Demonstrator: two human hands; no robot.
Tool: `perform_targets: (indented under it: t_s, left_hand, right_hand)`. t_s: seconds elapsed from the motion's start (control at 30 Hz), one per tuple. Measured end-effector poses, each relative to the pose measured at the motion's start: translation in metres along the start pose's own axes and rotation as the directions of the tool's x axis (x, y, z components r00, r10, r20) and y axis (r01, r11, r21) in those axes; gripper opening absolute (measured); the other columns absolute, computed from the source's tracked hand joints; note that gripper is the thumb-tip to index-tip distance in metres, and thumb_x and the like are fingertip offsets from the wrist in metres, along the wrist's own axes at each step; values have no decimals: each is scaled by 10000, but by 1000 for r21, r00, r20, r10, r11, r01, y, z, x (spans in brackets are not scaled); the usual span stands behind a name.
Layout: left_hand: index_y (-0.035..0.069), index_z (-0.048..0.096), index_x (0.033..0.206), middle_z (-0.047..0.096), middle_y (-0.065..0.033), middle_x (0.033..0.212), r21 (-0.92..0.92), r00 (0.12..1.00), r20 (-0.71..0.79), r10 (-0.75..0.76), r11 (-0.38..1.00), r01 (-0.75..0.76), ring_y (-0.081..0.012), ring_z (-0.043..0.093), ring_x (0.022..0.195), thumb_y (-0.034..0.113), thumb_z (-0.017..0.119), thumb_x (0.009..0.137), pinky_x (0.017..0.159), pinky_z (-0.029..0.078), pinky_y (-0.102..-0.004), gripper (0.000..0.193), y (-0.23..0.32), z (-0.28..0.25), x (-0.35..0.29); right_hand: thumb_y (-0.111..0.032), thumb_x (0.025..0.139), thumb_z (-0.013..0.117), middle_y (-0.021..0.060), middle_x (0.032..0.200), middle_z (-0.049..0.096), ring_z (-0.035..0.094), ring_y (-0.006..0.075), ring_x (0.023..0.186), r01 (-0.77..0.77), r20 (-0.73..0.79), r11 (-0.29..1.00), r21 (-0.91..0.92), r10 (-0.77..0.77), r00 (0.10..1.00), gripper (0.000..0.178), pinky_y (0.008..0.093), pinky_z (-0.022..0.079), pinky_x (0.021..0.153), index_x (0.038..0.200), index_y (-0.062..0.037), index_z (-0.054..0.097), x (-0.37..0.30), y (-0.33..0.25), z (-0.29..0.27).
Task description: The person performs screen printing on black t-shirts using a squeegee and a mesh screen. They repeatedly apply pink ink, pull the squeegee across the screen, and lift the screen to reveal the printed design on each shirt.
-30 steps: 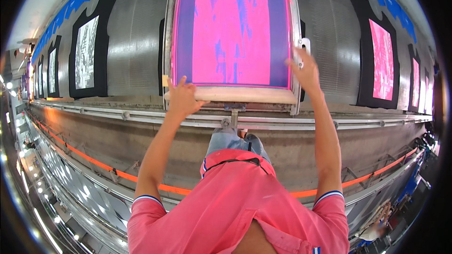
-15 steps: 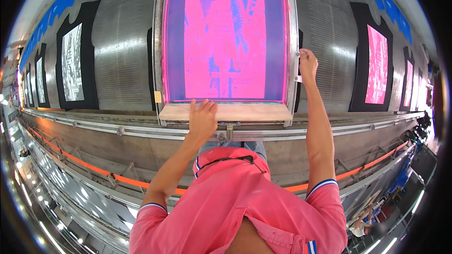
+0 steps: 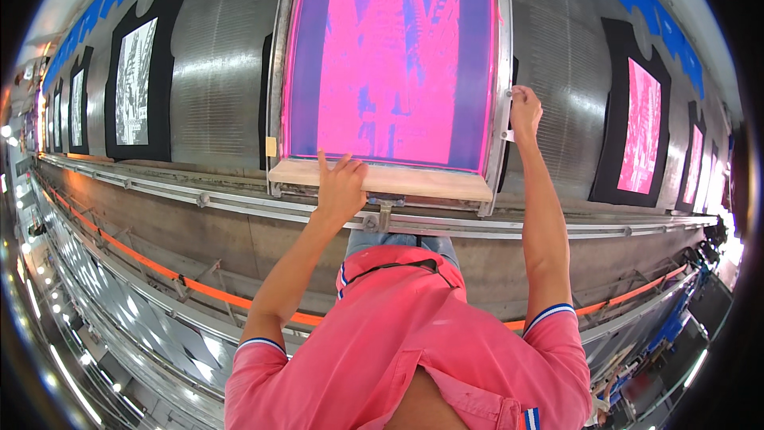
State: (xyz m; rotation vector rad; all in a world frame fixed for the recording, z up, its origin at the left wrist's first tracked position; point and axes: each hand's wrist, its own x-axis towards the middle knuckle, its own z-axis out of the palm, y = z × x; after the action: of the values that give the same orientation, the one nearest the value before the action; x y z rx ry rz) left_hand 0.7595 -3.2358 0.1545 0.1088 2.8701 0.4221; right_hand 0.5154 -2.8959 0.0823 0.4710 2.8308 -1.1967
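A metal-framed printing screen (image 3: 469, 111) lies in front of me. Its mesh shows a bright pink picture with blue-violet borders. Along the near end of the screen lies a squeegee with a pale wooden handle (image 3: 426, 181). My left hand (image 3: 342, 189) is on the left half of that handle, fingers over its far edge and the index finger sticking out. At the outer right side of the frame, my right hand (image 3: 526, 114) is closed, its fingertips pinching the frame's edge beside a small metal bracket (image 3: 507, 135). Its fingers partly hide what they grip.
Black shirts lie flat on the long grey table (image 3: 219, 72): a white-printed shirt (image 3: 137, 84) at left, a pink-printed shirt (image 3: 643, 123) at right, with more beyond. A metal rail (image 3: 461, 225) runs along the near edge. Behind me stretches an orange bar (image 3: 211, 291).
The whole view has tilted slightly, the left side rising and the right side sinking. Both hands keep their places on the squeegee and the frame. My left index finger stands out more.
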Motion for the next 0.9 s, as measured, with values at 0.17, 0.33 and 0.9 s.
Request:
perform_targets:
  t_s: [0.17,0.33,0.9]
  left_hand:
    - [24,649,1152,660,-104,1173,36,987,-114,115,993,-112,-298,587,1185,53,671,714,1116,323,-570,440,9,20,-15]
    - [30,713,1047,700,-174,1021,-63,975,222,-3,998,18,-337,665,1013,59,662,686,892,509,-485,366,0,11,5]
    - [-81,728,829,718,-240,937,-201,508,808,298,950,-237,-300,679,862,113,812,482,743,521,-431,407,-107,-78,312]
  right_hand:
    - [-217,925,567,201,973,718,685,355,943,-14,8,1000,-23,14,1000,272,431,502,852,1064,-38,717,-2,-6,-2]
    - [-211,929,564,205,961,718,688,362,928,-60,-8,998,-4,60,998,264,434,504,851,1054,-36,717,-1,-13,-4]
    - [-190,938,557,232,939,712,692,386,910,-24,-33,997,-69,22,999,260,429,507,835,1050,-3,700,-11,-24,-11]
